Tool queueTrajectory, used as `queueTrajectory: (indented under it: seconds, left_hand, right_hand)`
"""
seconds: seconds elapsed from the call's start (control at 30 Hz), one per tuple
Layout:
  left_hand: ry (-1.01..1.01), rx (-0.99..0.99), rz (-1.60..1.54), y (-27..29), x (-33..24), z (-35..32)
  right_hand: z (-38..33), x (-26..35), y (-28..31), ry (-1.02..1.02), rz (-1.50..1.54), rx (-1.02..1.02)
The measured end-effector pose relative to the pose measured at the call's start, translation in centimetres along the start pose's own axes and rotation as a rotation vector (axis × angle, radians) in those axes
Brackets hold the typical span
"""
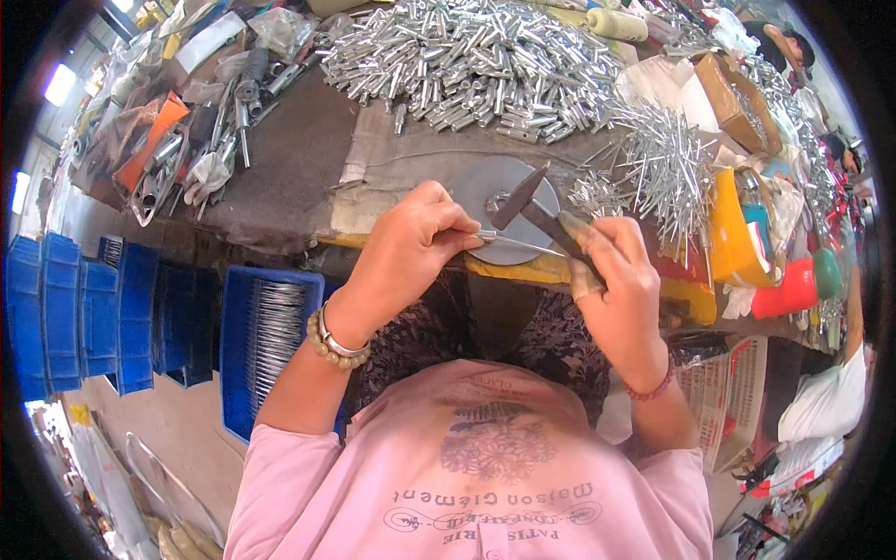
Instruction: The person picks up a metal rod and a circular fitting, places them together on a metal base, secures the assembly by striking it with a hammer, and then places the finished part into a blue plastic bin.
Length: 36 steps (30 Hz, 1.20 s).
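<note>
My left hand (418, 233) pinches a small silver metal sleeve (487, 235) between thumb and fingertips. From the sleeve a thin metal rod (532, 246) runs right, its far end close to my right fingers; whether they touch it I cannot tell. My right hand (611, 266) is wrapped round the dark handle of a hammer (521, 198), whose head is raised above a round grey metal plate (467, 179) at the bench's front edge. The tips of my right thumb and a finger look covered.
Beyond the plate lies a big heap of metal sleeves (476, 65), with a pile of thin rods (663, 163) to its right. A yellow container (733, 229) and a red one (784, 287) stand far right. Left of me, a blue crate (233, 350) holds stacked metal parts.
</note>
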<state>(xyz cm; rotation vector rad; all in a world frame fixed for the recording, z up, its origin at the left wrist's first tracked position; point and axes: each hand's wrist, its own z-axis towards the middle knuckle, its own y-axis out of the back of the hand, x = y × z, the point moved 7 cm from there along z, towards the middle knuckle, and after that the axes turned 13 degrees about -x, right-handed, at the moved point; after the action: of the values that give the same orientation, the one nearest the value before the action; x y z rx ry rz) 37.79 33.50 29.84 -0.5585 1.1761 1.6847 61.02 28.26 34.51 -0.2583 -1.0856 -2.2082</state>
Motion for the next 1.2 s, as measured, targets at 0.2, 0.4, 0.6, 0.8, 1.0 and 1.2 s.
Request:
queueTrajectory:
  seconds: [0.2, 0.4, 0.6, 0.8, 1.0, 1.2]
  left_hand:
    - [0.079, -0.002, -0.027, 0.1, 0.2, -0.1]
    - [0.031, -0.022, -0.038, 0.0, 0.4, -0.1]
    - [0.012, 0.024, 0.018, 0.2, 0.3, -0.2]
    - [0.066, -0.024, -0.015, 0.3, 0.9, -0.9]
    - [-0.013, -0.301, -0.008, 0.5, -0.8, -4.0]
    - [0.607, -0.213, -0.480, -1.9, 0.8, -7.2]
  right_hand:
    - [-2.3, 1.5, 0.0, 0.123, 0.042, -0.183]
    - [-1.1, 1.1, -0.4, 0.077, 0.026, -0.132]
    - [2.3, 0.2, -1.6, 0.185, -0.056, -0.032]
    - [-0.9, 2.5, -2.9, 0.114, -0.136, 0.077]
    - [-4.4, 0.8, -5.2, -0.520, 0.338, 0.465]
    - [-6.9, 1.8, -6.6, -0.925, 0.686, 0.513]
